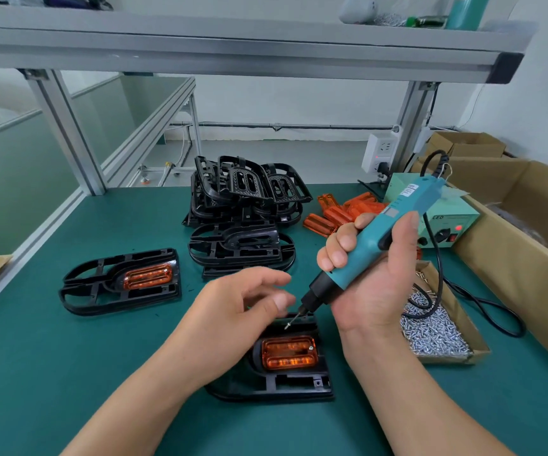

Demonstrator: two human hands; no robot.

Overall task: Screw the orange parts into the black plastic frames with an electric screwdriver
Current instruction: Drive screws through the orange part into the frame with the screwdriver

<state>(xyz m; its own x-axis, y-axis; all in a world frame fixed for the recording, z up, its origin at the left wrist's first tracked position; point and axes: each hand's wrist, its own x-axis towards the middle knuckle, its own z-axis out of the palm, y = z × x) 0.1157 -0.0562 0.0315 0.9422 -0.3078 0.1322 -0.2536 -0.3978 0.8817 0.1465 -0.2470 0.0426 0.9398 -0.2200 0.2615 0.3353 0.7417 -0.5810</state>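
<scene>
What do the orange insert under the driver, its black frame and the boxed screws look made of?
Orange insert: translucent glossy plastic, ribs showing through. Black frame: probably moulded plastic, dull sheen, thin webs. Screws: likely plated metal, silvery glints.

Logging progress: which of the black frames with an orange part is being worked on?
The near frame, below the screwdriver in the right hand. The other frame lies apart at the left, untouched.

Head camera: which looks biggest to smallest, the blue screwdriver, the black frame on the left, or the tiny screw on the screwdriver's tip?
Tied first: blue screwdriver and left black frame look alike; the screwdriver is nearer, so unsure.
Smallest: screw.
</scene>
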